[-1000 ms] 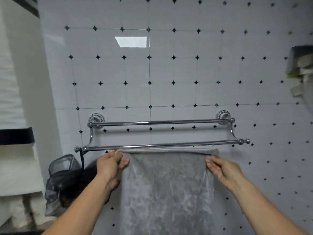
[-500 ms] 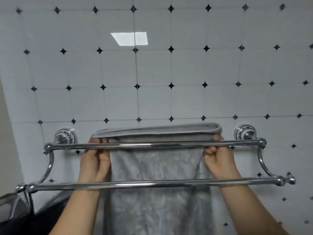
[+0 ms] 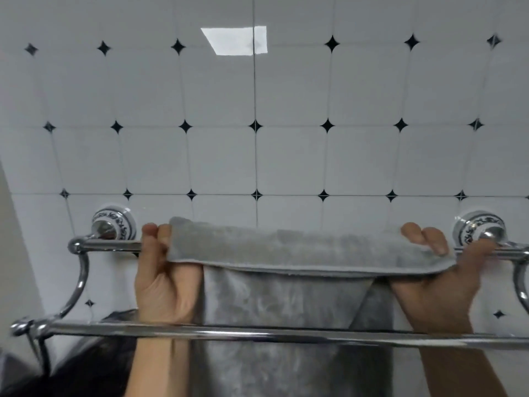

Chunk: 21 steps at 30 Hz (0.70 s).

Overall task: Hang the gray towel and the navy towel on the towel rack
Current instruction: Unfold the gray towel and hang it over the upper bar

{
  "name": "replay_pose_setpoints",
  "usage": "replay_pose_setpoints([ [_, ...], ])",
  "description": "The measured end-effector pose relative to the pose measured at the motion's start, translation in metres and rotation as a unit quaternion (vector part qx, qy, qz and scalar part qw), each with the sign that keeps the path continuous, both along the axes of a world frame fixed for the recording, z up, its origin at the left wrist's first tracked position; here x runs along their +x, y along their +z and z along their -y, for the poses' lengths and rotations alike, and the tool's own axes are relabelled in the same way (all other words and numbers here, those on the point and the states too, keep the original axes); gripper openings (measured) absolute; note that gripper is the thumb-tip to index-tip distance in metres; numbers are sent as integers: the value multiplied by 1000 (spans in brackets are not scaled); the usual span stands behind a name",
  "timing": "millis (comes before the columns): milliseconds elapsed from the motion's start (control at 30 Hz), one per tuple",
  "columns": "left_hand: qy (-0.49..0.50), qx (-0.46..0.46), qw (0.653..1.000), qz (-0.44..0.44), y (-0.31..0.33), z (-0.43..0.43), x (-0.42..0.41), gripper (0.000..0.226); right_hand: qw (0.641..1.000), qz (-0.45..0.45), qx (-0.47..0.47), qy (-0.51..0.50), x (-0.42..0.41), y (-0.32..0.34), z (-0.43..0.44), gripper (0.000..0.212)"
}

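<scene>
White tiles backed the towel rack; left hand and right hand, fingers curled, gripped the gray towel over its far bar

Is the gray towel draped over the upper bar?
Draped: gray towel lies folded over the upper bar; left hand and right hand grip its ends.

Front rail bars low approach; gray towel fills gap behind; free rm above.
</scene>
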State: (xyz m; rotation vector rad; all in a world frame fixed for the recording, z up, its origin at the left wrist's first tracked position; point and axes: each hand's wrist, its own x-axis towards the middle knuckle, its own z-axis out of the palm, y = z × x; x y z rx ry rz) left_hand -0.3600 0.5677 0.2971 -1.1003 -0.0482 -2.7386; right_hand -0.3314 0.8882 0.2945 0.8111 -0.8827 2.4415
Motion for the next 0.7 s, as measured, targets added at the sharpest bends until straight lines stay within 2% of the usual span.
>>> replay_pose_setpoints([
  [33, 75, -32, 995, 53, 1, -1, 0, 27, 999, 30, 10, -33, -3, -4, -1, 32],
  [67, 155, -66, 982, 87, 1, -2, -1, 32, 986, 56, 49, -150, -6, -6, 2, 30],
  [100, 204, -91, 970, 92, 1, -4, -2, 34, 971, 66, 71, -217, -10, -10, 1, 25],
  [133, 219, -104, 966, 90, -1, -4, -3, 36, 973, 47, 59, -219, -11, -13, 1, 14],
  [200, 236, -126, 959, 98, -4, -3, -5, 39, 979, 29, 24, -199, -7, -15, 5, 31],
  [267, 268, -131, 947, 117, -7, -3, -6, 38, 969, 29, 17, -245, -3, -15, 6, 31],
  [367, 294, -109, 934, 169, -10, -6, -6, 37, 945, 62, -14, -321, 2, -21, 11, 17],
  [500, 346, -98, 906, 224, -13, -11, -3, 46, 919, 126, 24, -373, 10, -32, 17, 21],
  [700, 341, -156, 893, 251, -22, -10, -1, 23, 920, 117, 54, -370, 12, -34, 12, 38],
])
